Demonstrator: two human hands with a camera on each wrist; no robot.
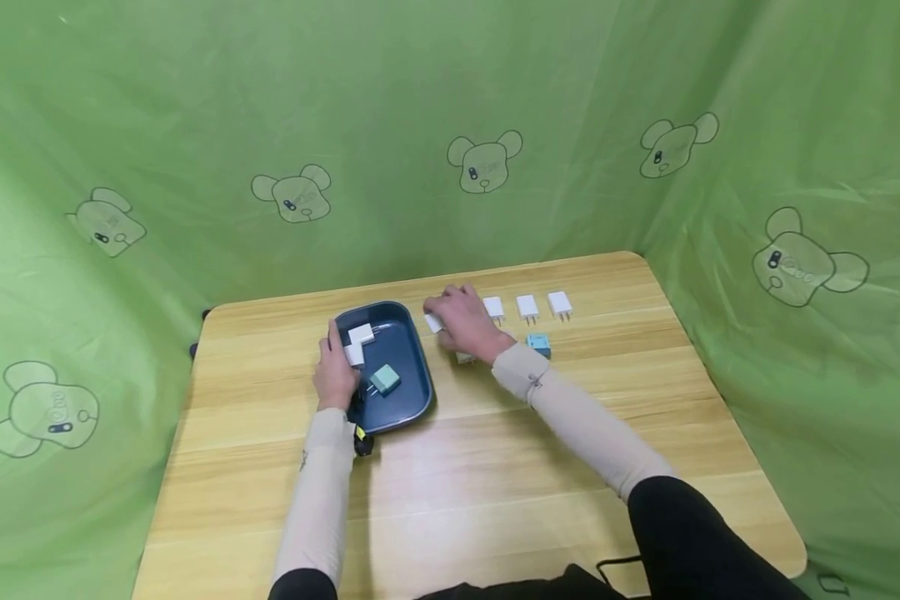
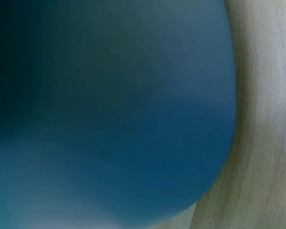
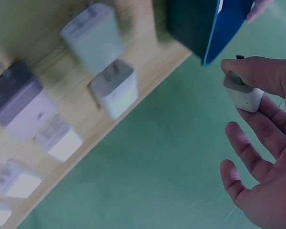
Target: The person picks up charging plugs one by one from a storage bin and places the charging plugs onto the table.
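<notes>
In the head view my right hand (image 1: 467,322) is above the table just right of the blue tray (image 1: 416,392). It pinches a white charger plug (image 3: 245,97) between thumb and index finger, the other fingers spread loosely. My left hand (image 1: 335,372) holds the tray's left rim. Inside the tray lie a white charger (image 1: 361,334), a second white charger (image 1: 354,355) partly behind the left hand, and a light green charger (image 1: 386,379). The left wrist view is filled by the tray's blurred blue surface (image 2: 171,138).
Right of the right hand, white chargers (image 1: 527,307) stand in a row near the table's back edge. A light blue charger (image 1: 538,344) sits in front of them. Another charger (image 1: 465,357) is partly hidden under the right hand. Green curtain (image 1: 390,125) surrounds the wooden table (image 1: 570,450).
</notes>
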